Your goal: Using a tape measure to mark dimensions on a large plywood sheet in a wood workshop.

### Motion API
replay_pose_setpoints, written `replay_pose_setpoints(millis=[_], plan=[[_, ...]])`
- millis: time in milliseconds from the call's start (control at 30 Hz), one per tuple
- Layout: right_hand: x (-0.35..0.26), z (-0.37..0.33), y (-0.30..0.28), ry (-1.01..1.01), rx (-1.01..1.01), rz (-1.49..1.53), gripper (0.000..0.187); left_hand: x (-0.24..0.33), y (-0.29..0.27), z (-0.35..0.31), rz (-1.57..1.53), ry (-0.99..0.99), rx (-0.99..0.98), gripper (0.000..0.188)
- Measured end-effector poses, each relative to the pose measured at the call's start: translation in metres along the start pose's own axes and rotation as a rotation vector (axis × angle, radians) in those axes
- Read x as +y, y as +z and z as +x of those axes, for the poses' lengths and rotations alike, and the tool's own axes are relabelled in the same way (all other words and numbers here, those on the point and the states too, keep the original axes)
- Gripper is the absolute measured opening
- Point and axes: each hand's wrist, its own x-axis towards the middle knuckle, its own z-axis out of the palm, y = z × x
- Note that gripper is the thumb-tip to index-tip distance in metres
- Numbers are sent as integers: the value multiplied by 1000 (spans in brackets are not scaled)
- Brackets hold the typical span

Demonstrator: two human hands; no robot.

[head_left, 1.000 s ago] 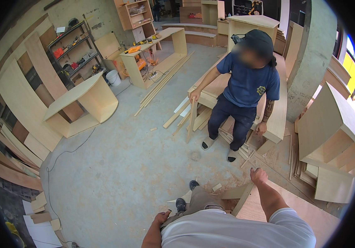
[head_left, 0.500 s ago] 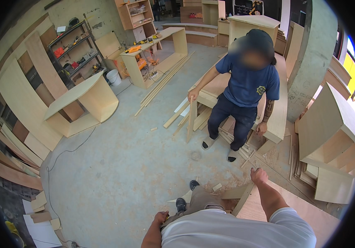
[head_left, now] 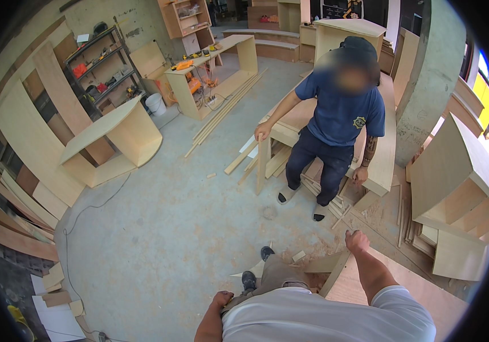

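My right hand (head_left: 358, 241) is closed, reaching out over the corner of a pale plywood cabinet (head_left: 395, 279) at my right. Anything inside its curled fingers is hidden. My left hand (head_left: 221, 298) rests by my thigh, also with curled fingers; what they hold, if anything, is too small to make out. Facing me, a person in a blue T-shirt (head_left: 341, 105) sits on the edge of a large plywood cabinet (head_left: 386, 171). One of that person's hands (head_left: 263, 131) rests on top of an upright wooden board (head_left: 263, 165).
Wood strips (head_left: 335, 200) and sawdust lie around the person's feet. A curved plywood unit (head_left: 113, 142) stands at the left, near a tool shelf (head_left: 102, 68) and a white bucket (head_left: 155, 105). Long battens (head_left: 224, 114) and a black cable (head_left: 88, 212) lie on the floor.
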Motion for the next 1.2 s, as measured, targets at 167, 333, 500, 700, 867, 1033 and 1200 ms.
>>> replay_pose_setpoints(millis=[167, 333, 500, 700, 867, 1033, 1200], plan=[[2, -1, -1, 16, 2, -7, 52, 2, -2, 5, 73, 103, -74, 36], [1, 3, 3, 5, 4, -11, 52, -12, 0, 12, 257, 299, -75, 35], [4, 4, 4, 28, -3, -25, 52, -6, 1, 9, 43, 109, -46, 36], [-1, 5, 7, 6, 8, -29, 52, -18, 3, 7, -62, 0, -51, 37], [2, 3, 4, 36, 0, -25, 52, 3, -5, -10, -97, -9, -62, 34], [2, 5, 7, 29, 12, -21, 52, -1, -6, -13, -131, -22, -52, 33], [0, 2, 4, 32, 16, -18, 52, -8, -1, -11, -176, -6, -25, 37]])
